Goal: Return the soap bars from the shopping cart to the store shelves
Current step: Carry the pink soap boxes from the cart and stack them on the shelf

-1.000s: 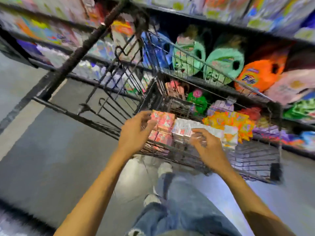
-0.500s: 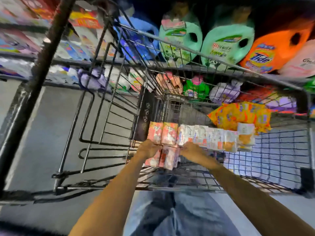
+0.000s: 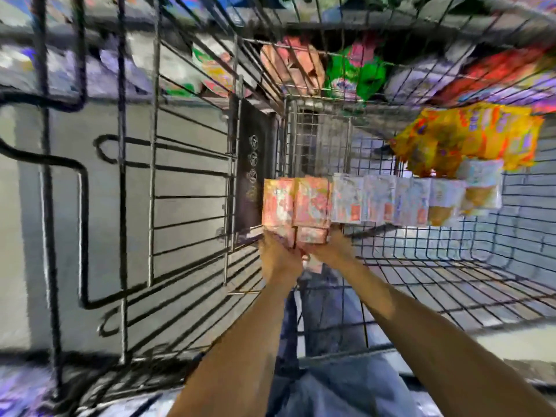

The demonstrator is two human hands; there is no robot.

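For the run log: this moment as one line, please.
phase: pickup | left hand: holds pink bars | right hand: holds pink bars | cart: white bars beside them

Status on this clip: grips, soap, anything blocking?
Left grip and right grip both hold pink cardboard soap boxes inside black wire cart. White soap boxes beside them. Nothing visibly blocking the lift.
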